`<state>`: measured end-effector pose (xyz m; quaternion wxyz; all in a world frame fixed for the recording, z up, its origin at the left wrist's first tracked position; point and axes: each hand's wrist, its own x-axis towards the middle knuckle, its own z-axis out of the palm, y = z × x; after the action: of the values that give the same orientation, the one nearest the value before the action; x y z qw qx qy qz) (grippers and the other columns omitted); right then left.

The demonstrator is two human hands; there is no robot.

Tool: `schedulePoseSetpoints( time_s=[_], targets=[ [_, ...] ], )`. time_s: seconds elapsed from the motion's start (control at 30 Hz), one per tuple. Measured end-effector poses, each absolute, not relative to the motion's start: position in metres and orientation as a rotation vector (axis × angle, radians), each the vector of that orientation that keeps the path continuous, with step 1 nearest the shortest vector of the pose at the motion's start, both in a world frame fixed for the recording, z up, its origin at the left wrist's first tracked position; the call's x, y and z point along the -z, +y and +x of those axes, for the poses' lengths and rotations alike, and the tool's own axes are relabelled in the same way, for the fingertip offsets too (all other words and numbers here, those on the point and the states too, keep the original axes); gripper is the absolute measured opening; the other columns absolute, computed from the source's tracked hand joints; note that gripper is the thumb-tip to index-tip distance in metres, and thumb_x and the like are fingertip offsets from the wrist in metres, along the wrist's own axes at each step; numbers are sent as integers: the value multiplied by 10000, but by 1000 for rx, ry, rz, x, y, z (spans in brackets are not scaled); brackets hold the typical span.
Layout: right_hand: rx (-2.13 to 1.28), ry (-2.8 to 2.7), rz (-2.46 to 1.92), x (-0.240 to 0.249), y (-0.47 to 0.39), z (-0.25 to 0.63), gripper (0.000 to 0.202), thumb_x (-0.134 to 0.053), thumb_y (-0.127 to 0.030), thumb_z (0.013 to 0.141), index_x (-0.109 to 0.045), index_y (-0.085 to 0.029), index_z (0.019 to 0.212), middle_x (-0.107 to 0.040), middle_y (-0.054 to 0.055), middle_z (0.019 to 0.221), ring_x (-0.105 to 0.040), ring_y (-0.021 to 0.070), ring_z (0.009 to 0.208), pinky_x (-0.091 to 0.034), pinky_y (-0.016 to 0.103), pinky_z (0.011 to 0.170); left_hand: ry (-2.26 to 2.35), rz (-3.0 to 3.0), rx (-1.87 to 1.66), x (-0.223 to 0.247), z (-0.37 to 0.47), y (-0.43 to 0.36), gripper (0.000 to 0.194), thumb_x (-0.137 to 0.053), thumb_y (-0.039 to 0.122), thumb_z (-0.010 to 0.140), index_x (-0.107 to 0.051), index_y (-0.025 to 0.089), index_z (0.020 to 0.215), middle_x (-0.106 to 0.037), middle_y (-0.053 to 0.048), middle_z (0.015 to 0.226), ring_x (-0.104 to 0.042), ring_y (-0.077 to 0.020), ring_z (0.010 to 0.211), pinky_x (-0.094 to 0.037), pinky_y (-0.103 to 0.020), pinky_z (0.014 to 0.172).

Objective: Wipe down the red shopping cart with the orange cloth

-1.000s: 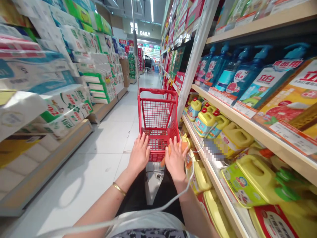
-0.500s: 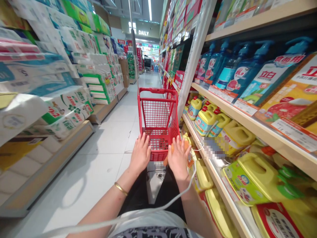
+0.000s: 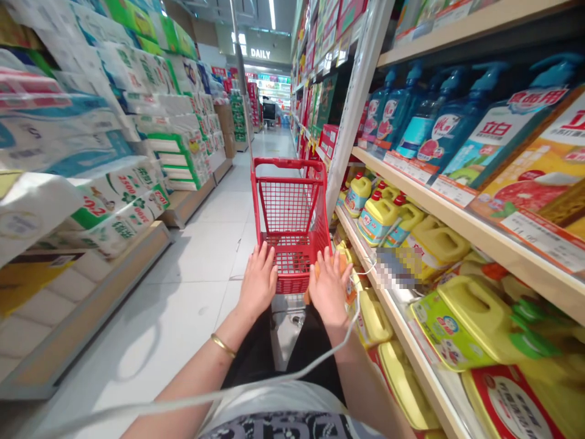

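A red shopping cart [image 3: 289,207] with mesh walls stands in front of me in the aisle. My left hand [image 3: 257,279] is at its near left side, palm down, fingers stretched forward and holding nothing. Near the right side of the cart is my right hand [image 3: 329,285], also flat with its fingers spread. An orange thing [image 3: 342,264] shows partly behind the right fingers; what it is I cannot make out. A white cable [image 3: 315,367] runs from the right hand's side across my lap.
Packs of tissue [image 3: 137,183] are stacked along the left. On the right, shelves [image 3: 411,169] hold blue pump bottles [image 3: 439,131] and yellow jugs [image 3: 466,320]. Tiled floor [image 3: 205,244] stretches ahead to a DAILY sign [image 3: 260,53].
The view has shifted slightly, with the far aisle and cart a little higher and further left in the picture. Both hands keep the same pose by the cart.
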<state>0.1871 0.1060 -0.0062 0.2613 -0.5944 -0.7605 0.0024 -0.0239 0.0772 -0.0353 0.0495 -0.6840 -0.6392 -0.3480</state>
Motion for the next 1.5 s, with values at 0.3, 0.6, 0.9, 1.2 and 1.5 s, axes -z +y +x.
schedulePoseSetpoints(
  time_s=[0.3, 0.6, 0.9, 1.2, 1.5],
  targets=[
    [-136, -2268, -1339, 6, 93, 161, 554, -335, -421, 1138, -454, -230, 1644, -377, 63, 1732, -240, 255, 1657, -50, 585, 1363, -1951, -2102, 1012, 33, -28, 75, 581, -351, 355, 1115, -339, 235, 1684, -239, -114, 1787, -148, -322, 1670, -296, -640, 1311],
    [-71, -2197, -1482, 6, 93, 164, 580, -316, -392, 1136, -427, -158, 1655, -275, 76, 1767, -151, 313, 1677, -38, 618, 1352, -1982, -2074, 1025, 35, -25, 76, 578, -359, 357, 1112, -361, 229, 1676, -239, -121, 1786, -155, -328, 1669, -293, -647, 1309],
    [-114, -2175, -1497, 3, 104, 183, 554, -325, -376, 1129, -488, -183, 1622, -362, 77, 1735, -237, 287, 1658, -82, 600, 1357, -1955, -2104, 1016, 33, -26, 76, 581, -350, 359, 1115, -333, 257, 1686, -241, -112, 1787, -158, -320, 1670, -289, -663, 1303],
    [-143, -2304, -1264, 7, 79, 141, 581, -340, -402, 1135, -421, -161, 1658, -305, 79, 1757, -177, 258, 1675, -93, 532, 1371, -1969, -2101, 1009, 36, -28, 76, 570, -360, 355, 1112, -369, 239, 1670, -258, -122, 1781, -167, -315, 1668, -300, -648, 1302],
    [-1, -2048, -1670, 4, 107, 201, 580, -288, -343, 1136, -452, -92, 1633, -304, 125, 1749, -220, 348, 1658, -112, 621, 1348, -1958, -2072, 1035, 37, -23, 78, 568, -361, 354, 1114, -382, 218, 1666, -267, -128, 1777, -173, -332, 1666, -308, -644, 1302]
  ],
)
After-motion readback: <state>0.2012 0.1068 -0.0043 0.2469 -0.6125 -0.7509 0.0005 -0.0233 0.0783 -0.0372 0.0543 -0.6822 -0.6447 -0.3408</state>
